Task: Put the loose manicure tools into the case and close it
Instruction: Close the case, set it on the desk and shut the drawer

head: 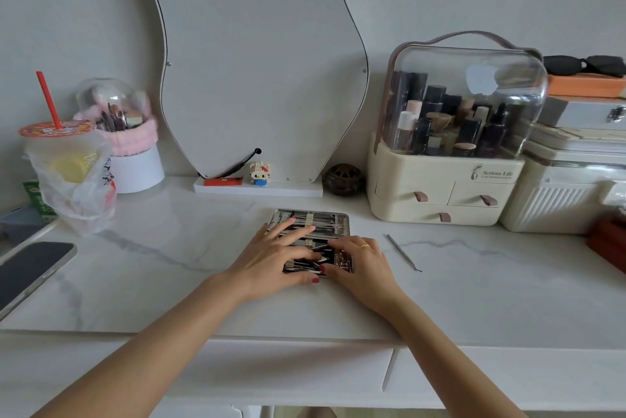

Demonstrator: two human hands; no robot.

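Head view: my left hand [277,256] lies flat-fingered on the open case [313,226], my right hand [359,260] pinching a tool [320,258] inside.

A home dressing table: wavy mirror [257,62] at its back edge, cosmetics organiser [454,133] and brush holder [125,133] alongside

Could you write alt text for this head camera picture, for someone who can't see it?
Both hands, left hand and right hand, rest on an open manicure case full of metal tools on a white marble-look vanity table. One thin loose tool lies to the right of the case. A wavy mirror stands behind.
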